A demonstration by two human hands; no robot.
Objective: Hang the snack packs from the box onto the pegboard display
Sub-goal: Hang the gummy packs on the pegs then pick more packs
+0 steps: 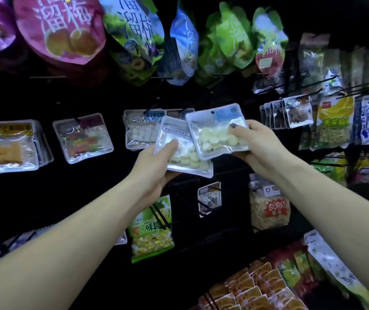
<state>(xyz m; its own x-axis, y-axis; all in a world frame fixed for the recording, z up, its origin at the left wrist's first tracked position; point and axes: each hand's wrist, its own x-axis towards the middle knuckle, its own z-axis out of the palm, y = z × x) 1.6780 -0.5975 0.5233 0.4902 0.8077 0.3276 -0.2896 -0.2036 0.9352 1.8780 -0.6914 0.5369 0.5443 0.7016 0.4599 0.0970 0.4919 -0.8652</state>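
Head view shows the job partway: many packs already hang on the pegboard [235, 135], while the left hand [156, 166] grips one clear snack pack [183, 153] and the right hand [259, 144] pinches another [214, 133], both unhung before the hooks, the box unseen.

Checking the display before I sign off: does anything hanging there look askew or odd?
Mostly tidy. The small clear pack on the lower peg hangs tilted, with a peg crossing its front. Both hands hold unhung clear packs of pale round candies: left hand, right hand.
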